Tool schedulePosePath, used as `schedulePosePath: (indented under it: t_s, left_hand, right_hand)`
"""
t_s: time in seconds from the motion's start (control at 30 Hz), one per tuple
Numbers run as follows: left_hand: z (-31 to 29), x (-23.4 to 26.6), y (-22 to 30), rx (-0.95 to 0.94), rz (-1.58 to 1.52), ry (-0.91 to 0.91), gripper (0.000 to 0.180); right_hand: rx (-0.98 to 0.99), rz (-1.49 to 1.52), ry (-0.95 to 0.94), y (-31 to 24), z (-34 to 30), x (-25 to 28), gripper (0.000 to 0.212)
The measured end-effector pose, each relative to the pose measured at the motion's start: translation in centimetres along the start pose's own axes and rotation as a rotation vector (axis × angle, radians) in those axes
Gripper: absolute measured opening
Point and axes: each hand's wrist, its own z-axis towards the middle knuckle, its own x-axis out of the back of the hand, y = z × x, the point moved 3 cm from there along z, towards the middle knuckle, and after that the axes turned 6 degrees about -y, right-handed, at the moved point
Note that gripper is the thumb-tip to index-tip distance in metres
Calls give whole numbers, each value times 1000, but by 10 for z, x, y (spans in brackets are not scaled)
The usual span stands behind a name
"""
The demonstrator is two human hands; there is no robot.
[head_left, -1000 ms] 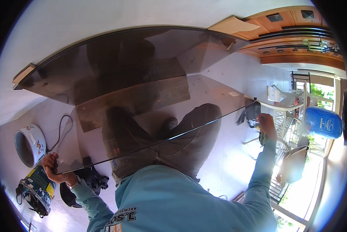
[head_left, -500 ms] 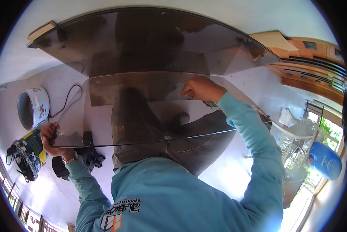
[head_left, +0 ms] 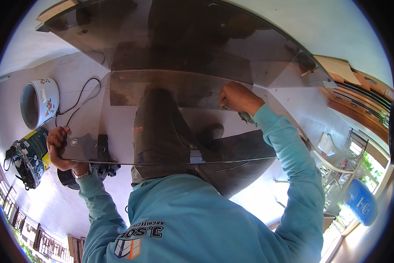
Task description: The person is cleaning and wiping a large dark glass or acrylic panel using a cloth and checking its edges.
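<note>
A tinted, see-through glass panel [head_left: 85, 151] lies across my lap, its near edge running just in front of my waist. My left hand [head_left: 58, 147] is closed around the panel's left corner, thumb on top. Over the panel's far right part, my right hand [head_left: 240, 97] is closed with the fingers bent down. A small crumpled grey-green piece, apparently a cloth [head_left: 247, 117], sticks out beneath that hand. Whether the fingertips touch the glass cannot be made out.
A larger dark glass panel [head_left: 183, 39] leans at the wall ahead. At left are a white flowered pot [head_left: 48, 103], a black cord [head_left: 78, 105] and a dark bucket bag [head_left: 30, 153]. A chair [head_left: 337, 168] and blue water jug [head_left: 361, 201] stand at right.
My view has shifted, so the leaning panel sits higher in the picture. My right hand stays over the glass, slightly farther right in view; my left hand keeps its hold on the corner.
</note>
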Motion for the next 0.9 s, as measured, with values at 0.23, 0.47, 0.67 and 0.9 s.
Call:
schedulePosePath:
  t_s: [0.23,0.47,0.67,0.9]
  left_hand:
    - [0,3,-1,14,39,35,21]
    - [-2,-4,1,8,0,19,21]
    - [-2,6,-2,32,-33,-50,21]
    - [-2,7,-1,27,-35,-41,19]
  right_hand:
    - [13,-10,-2,-4,2,-1,6]
    - [55,-127,107,-7,-11,-13,7]
    - [104,-110,153,-2,-11,-13,5]
    - [53,165,200,14,-11,-14,7]
